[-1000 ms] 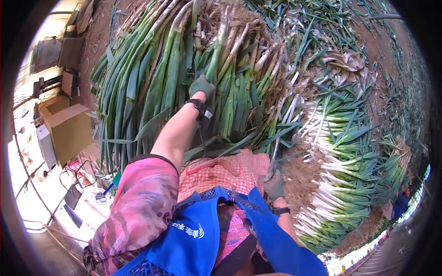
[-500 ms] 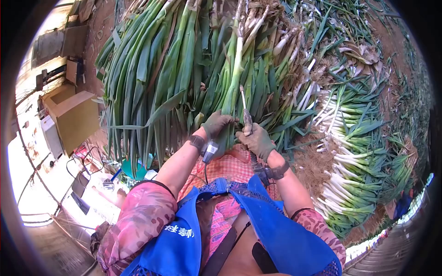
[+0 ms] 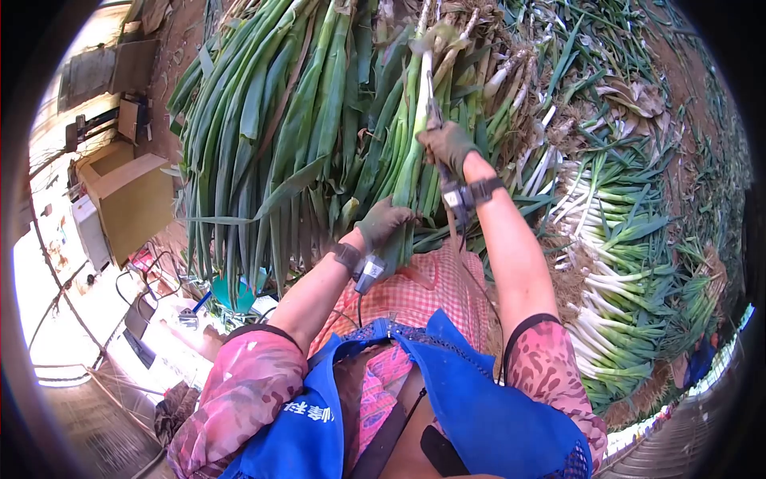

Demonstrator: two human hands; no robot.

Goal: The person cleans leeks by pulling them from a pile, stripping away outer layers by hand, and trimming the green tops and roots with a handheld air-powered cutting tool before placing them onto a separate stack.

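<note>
My left hand (image 3: pixel 383 222), in a dark glove, is closed round the green leaves of a long green onion (image 3: pixel 415 120). The onion's pale stem points away from me. My right hand (image 3: pixel 448 149), gloved too, grips a slim wand-like tool (image 3: pixel 433 110) whose narrow tip lies along the stem. What kind of tool it is I cannot make out. A blurred yellowish scrap (image 3: pixel 439 37) shows near the stem's far end. Under and around the held stalk lies a large heap of untrimmed green onions (image 3: pixel 271 120).
Cleaned white-stemmed onions (image 3: pixel 606 279) lie in a row at right, beside loose roots (image 3: pixel 562 287). Leaf scraps cover the ground at upper right. At left stand an open cardboard box (image 3: pixel 132 195) and a teal basin (image 3: pixel 238 294). A checked cloth (image 3: pixel 399 291) covers my lap.
My right hand has moved forward along the onion with the tool, away from my body. My left hand stays nearly in place on the leaves. The blurred scrap has appeared by the stem.
</note>
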